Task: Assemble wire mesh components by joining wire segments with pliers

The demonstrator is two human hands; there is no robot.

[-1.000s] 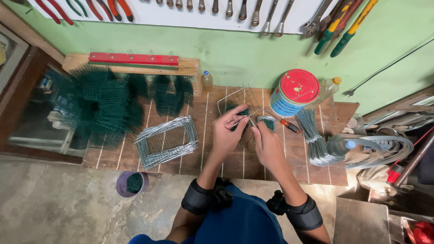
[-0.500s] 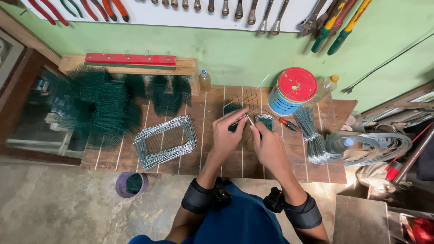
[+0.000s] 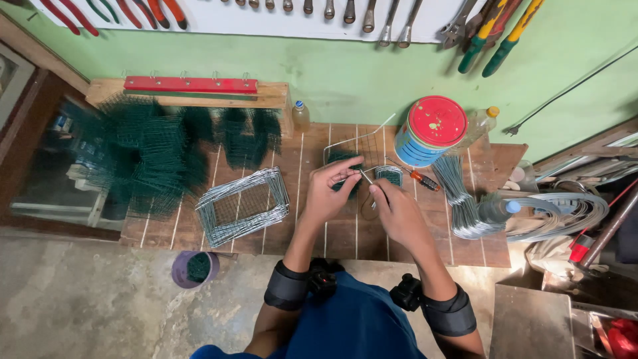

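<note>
My left hand (image 3: 330, 189) grips a small green mesh piece (image 3: 345, 159) that sits in a bare wire frame (image 3: 359, 141) rising toward the wall. My right hand (image 3: 399, 214) is closed beside it and pinches a thin metal tool (image 3: 365, 177) whose tip meets the left fingers. Both hands hover over the middle of the wooden slat bench (image 3: 332, 236). Just beyond the right hand lie a small green mesh roll (image 3: 389, 175) and an orange-handled screwdriver (image 3: 423, 180).
A stack of grey wire mesh rectangles (image 3: 242, 206) lies left of my hands, and a heap of green mesh (image 3: 149, 153) farther left. A red-lidded can (image 3: 435, 126), a wire bundle (image 3: 458, 199) and a plastic bottle (image 3: 495, 211) are to the right. A purple cup (image 3: 194, 268) is on the floor.
Both hands stay at the same spot on the bench. The fingers have shifted slightly on the frame and the tool.
</note>
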